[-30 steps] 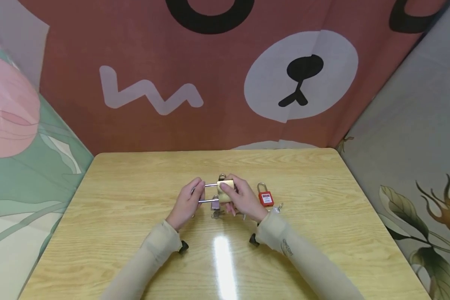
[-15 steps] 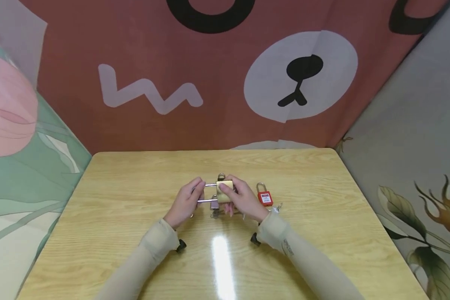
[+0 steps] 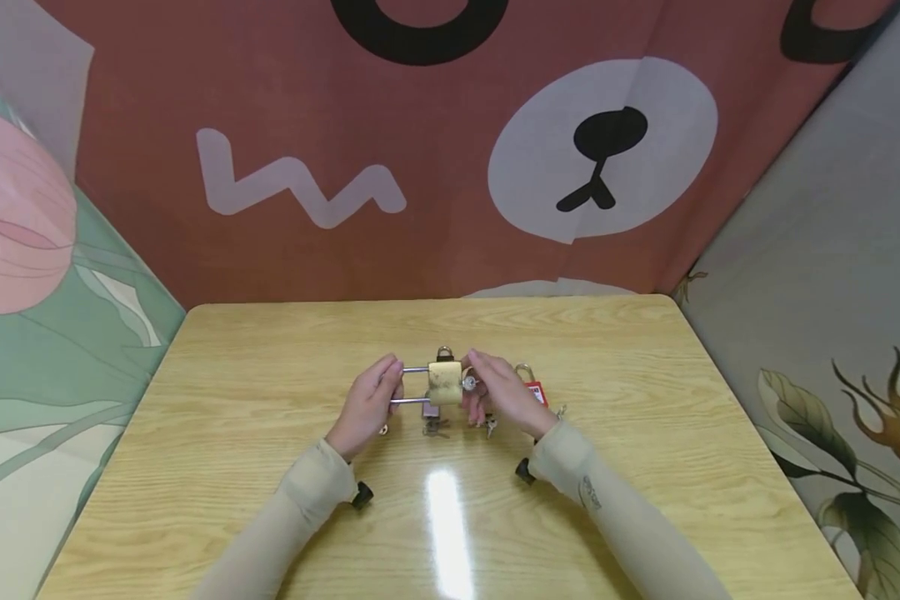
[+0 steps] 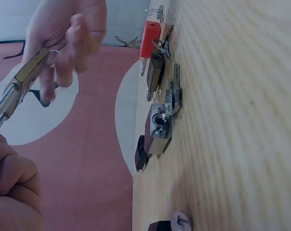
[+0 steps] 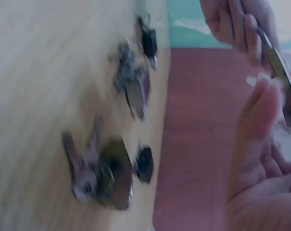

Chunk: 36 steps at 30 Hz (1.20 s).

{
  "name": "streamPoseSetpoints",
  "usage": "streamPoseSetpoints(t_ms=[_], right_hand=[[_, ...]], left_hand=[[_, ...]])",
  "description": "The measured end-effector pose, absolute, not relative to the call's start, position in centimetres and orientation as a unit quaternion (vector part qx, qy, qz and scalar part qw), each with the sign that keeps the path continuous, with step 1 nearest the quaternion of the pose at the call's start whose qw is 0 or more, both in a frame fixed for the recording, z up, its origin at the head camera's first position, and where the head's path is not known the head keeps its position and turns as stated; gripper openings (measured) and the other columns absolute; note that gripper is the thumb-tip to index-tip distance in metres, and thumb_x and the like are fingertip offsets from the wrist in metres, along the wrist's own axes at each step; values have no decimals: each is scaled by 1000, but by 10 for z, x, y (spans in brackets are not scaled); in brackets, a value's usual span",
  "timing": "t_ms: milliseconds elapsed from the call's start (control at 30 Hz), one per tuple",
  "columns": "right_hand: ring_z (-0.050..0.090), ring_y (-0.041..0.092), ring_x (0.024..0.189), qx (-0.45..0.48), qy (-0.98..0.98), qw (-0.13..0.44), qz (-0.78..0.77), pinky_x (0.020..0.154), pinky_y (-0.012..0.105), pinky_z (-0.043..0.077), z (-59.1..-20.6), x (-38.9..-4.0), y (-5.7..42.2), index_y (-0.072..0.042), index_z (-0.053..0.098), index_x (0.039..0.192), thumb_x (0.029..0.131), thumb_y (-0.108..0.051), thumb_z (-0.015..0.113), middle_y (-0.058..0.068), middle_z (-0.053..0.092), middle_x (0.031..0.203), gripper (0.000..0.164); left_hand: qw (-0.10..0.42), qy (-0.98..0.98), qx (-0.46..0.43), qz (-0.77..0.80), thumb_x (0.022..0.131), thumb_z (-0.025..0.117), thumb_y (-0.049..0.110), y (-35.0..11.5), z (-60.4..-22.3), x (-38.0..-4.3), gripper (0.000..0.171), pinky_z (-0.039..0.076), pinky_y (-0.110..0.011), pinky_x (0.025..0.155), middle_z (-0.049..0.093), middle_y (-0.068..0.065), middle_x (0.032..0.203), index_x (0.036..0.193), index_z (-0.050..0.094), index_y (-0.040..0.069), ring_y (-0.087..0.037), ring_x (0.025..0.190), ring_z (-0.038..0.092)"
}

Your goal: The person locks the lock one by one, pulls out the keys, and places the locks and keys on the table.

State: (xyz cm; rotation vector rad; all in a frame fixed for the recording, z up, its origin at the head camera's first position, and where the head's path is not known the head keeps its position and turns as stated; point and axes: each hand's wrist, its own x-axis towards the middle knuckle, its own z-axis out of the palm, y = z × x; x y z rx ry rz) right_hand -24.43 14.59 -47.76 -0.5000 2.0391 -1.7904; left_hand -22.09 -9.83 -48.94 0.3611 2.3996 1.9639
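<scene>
A large brass padlock (image 3: pixel 444 383) lies level above the table, its long steel shackle pointing left. My left hand (image 3: pixel 367 404) grips the shackle's curved end. A key (image 3: pixel 470 382) sticks out from the right end of the padlock's body. Close by that key is my right hand (image 3: pixel 506 396), its fingers loosely bent and off the brass body. The right wrist view shows the right thumb apart from the other fingers. In the left wrist view the right fingers (image 4: pixel 78 41) blur beside a key ring (image 4: pixel 54 57).
On the wooden table (image 3: pixel 217 400) lie a red padlock (image 3: pixel 537 392), partly behind my right hand, a small purplish padlock (image 3: pixel 431 410) with keys (image 3: pixel 435 428), and a black one (image 3: pixel 445 355). A smaller brass padlock (image 4: pixel 156 70) shows in the left wrist view.
My right hand has let go of the padlock's body and moved right, uncovering the key and now covering part of the red padlock. The left hand keeps its grip, shifting slightly left with the brass padlock.
</scene>
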Motion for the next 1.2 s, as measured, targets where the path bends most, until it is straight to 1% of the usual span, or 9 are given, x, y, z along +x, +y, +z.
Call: streamPoseSetpoints(t_ms=[133, 200, 300, 433, 667, 833, 967, 1033, 1200], right_hand=[[59, 18, 48, -201, 722, 220, -625, 43, 36, 50, -474, -246, 155, 13, 59, 100, 115, -41, 30, 11, 65, 68, 64], [59, 18, 48, -209, 712, 254, -621, 43, 36, 49, -472, -247, 158, 12, 59, 92, 114, -40, 32, 9, 64, 64, 63], [57, 17, 48, -193, 686, 314, -627, 49, 34, 51, -471, -248, 159, 2, 60, 84, 113, -40, 38, 4, 60, 59, 56], [50, 14, 49, -162, 639, 368, -656, 54, 31, 49, -471, -248, 159, -11, 56, 79, 112, -39, 40, -3, 50, 58, 46], [54, 11, 53, -155, 591, 401, -683, 55, 26, 48, -474, -247, 158, -14, 52, 84, 113, -40, 36, -6, 44, 63, 42], [56, 15, 55, -217, 648, 336, -648, 53, 30, 50, -475, -245, 156, -10, 48, 89, 113, -45, 37, -2, 44, 67, 44], [62, 31, 56, -286, 710, 246, -594, 56, 44, 59, -474, -240, 159, 0, 49, 89, 114, -35, 40, 8, 52, 68, 43], [65, 37, 59, -304, 718, 229, -582, 60, 49, 61, -473, -240, 164, 3, 50, 89, 113, -30, 42, 10, 55, 68, 41], [66, 29, 58, -294, 722, 189, -598, 59, 42, 60, -475, -255, 206, 4, 52, 87, 113, -27, 43, 9, 54, 65, 42]], left_hand=[[-1, 765, 110, 634, 114, 41, 27, -100, -487, -221, 39, 35, -20, 42, 48, -5, 65, 84, 50, 4, -22, 50, 43], [-6, 766, 112, 633, 114, 41, 26, -101, -486, -221, 38, 35, -20, 41, 48, -5, 65, 84, 50, 5, -24, 49, 43], [-4, 765, 112, 634, 114, 41, 24, -102, -486, -221, 37, 35, -19, 42, 48, -5, 65, 84, 50, 5, -23, 50, 43], [-2, 764, 115, 634, 114, 40, 24, -102, -485, -219, 37, 36, -19, 43, 48, -4, 65, 86, 50, 2, -15, 50, 42], [-32, 777, 139, 613, 114, 40, 25, -103, -483, -218, 38, 36, -21, 42, 49, -9, 64, 84, 51, 5, -15, 49, 43], [-51, 784, 148, 601, 114, 42, 23, -104, -482, -219, 37, 36, -22, 42, 50, -13, 63, 82, 51, 7, -12, 48, 44], [-40, 782, 146, 605, 114, 41, 24, -104, -482, -218, 38, 38, -22, 43, 51, -13, 65, 83, 51, 5, -12, 50, 44], [-33, 780, 144, 608, 114, 40, 25, -104, -482, -218, 38, 39, -23, 44, 51, -14, 66, 84, 52, 4, -14, 51, 45], [-32, 763, 104, 637, 114, 40, 29, -109, -483, -218, 42, 36, -21, 44, 49, -11, 66, 83, 49, 2, -11, 51, 43]])
